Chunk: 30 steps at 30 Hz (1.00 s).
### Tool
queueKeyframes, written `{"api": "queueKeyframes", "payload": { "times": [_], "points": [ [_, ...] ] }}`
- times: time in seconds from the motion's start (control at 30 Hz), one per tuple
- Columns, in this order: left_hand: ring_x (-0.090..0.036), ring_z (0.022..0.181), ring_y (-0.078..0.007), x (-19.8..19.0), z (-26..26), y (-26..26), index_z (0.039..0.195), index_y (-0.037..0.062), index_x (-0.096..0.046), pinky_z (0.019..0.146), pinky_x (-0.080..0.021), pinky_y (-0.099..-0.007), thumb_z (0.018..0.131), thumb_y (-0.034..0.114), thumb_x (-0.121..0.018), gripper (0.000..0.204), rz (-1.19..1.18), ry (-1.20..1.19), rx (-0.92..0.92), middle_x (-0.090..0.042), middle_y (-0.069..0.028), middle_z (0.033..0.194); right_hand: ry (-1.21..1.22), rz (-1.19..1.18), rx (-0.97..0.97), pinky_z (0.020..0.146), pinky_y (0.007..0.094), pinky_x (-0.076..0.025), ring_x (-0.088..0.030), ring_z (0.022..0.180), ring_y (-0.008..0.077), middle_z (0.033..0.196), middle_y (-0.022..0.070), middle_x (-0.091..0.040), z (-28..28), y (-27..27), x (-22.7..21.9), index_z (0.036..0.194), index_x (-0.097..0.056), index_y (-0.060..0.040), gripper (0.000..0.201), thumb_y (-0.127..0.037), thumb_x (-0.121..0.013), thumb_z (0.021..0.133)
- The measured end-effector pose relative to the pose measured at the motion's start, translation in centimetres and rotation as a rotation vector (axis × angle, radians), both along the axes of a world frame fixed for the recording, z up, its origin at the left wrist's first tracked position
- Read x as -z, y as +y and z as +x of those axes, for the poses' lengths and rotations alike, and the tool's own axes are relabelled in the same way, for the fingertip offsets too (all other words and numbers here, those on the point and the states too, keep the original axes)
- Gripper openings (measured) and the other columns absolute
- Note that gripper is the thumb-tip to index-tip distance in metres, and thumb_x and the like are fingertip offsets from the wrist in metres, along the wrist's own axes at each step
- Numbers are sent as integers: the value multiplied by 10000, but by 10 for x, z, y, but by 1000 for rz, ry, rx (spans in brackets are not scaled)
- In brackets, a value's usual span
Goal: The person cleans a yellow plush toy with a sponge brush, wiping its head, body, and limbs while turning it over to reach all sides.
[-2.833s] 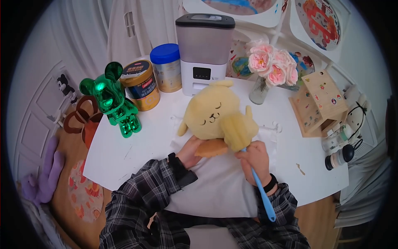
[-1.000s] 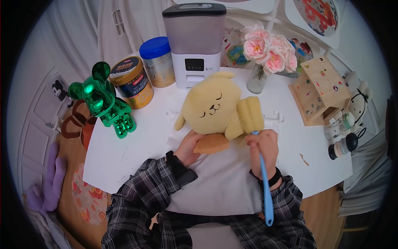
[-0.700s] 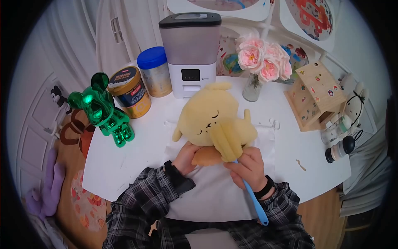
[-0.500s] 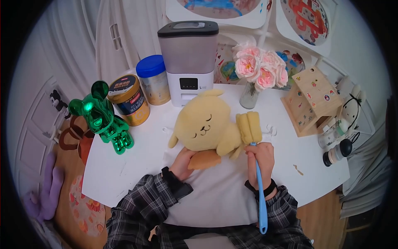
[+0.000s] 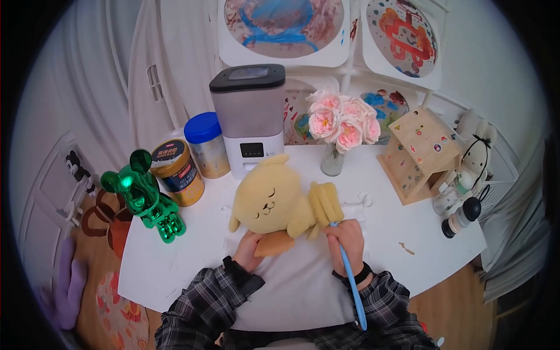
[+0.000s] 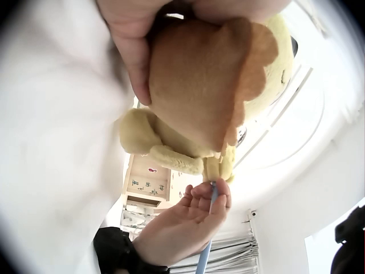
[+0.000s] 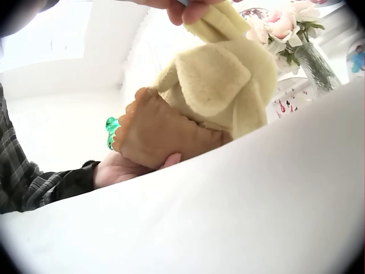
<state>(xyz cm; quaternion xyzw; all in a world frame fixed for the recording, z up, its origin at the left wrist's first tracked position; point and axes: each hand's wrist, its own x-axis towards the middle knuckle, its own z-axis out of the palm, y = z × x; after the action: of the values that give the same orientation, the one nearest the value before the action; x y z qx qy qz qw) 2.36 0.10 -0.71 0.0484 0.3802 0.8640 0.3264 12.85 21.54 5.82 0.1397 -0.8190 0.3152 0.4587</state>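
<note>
A pale yellow plush puppy (image 5: 262, 201) with stitched closed eyes lies tilted on a white cloth at the table's middle. My left hand (image 5: 247, 252) holds it from below, by its orange-brown scalloped part (image 5: 274, 244). In the left wrist view, the thumb and fingers wrap round that scalloped part (image 6: 199, 80). My right hand (image 5: 347, 240) grips the blue handle (image 5: 352, 277) of a duster with a fluffy yellow ridged head (image 5: 326, 203). The duster head overlaps the plush's right side in the head view, and in the right wrist view it sits right at the plush's body (image 7: 217, 83).
A shiny green bear figure (image 5: 146, 198) and two cans (image 5: 181, 175) stand on the left. Behind is a pet feeder (image 5: 251, 116). A glass vase (image 5: 332, 160) with pink roses, a stickered wooden house (image 5: 420, 154) and a black-capped bottle (image 5: 461, 217) occupy the right.
The duster head swept left across the plush's front, back to its right, and now in against its side. My left hand keeps its hold. The head view has tilted upward.
</note>
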Motion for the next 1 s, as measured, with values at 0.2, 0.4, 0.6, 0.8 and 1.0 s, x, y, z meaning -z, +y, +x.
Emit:
{"api": "queueKeyframes", "payload": {
  "times": [0.2, 0.4, 0.6, 0.8, 1.0],
  "points": [
    [-582, 1096, -246, 3, 0, -1, 1291, -1, -430, 919, -491, -367, 939, 81, -475, 364, 20, 15, 11, -541, -134, 1247, -30, 19, -65, 693, 354, -452, -521, 754, 281, 776, 89, -571, 3, -3, 2, 855, -657, -42, 202, 53, -618, 681],
    [-584, 1092, -251, 1, 1, 0, 1288, -5, -434, 915, -492, -371, 938, 84, -472, 363, -29, 9, 8, -546, -137, 1243, -67, -1, -65, 660, 349, -460, -528, 722, 273, 750, 84, -575, 1, 0, 4, 853, -655, -41, 200, 54, -626, 680],
    [-582, 1099, -264, 2, -1, 1, 1295, -9, -426, 923, -487, -381, 941, 91, -459, 369, -46, 21, 16, -544, -140, 1251, -65, -5, -84, 623, 340, -458, -527, 694, 269, 712, 85, -555, 1, -1, -1, 846, -649, -35, 205, 72, -620, 673],
    [-570, 1114, -247, 3, -1, 0, 1296, -13, -432, 934, -482, -367, 934, 68, -469, 373, -25, 3, 17, -533, -139, 1261, -73, -25, -115, 604, 341, -453, -525, 679, 270, 690, 84, -540, 1, -3, -3, 844, -645, -34, 210, 81, -617, 671],
    [-567, 1120, -251, 0, 2, 0, 1297, -16, -435, 939, -480, -373, 940, 79, -467, 371, -57, 8, 23, -534, -141, 1264, -88, 14, -126, 614, 339, -461, -532, 692, 272, 721, 85, -562, 4, 0, -1, 860, -641, -27, 220, 74, -642, 664]
  ]
}}
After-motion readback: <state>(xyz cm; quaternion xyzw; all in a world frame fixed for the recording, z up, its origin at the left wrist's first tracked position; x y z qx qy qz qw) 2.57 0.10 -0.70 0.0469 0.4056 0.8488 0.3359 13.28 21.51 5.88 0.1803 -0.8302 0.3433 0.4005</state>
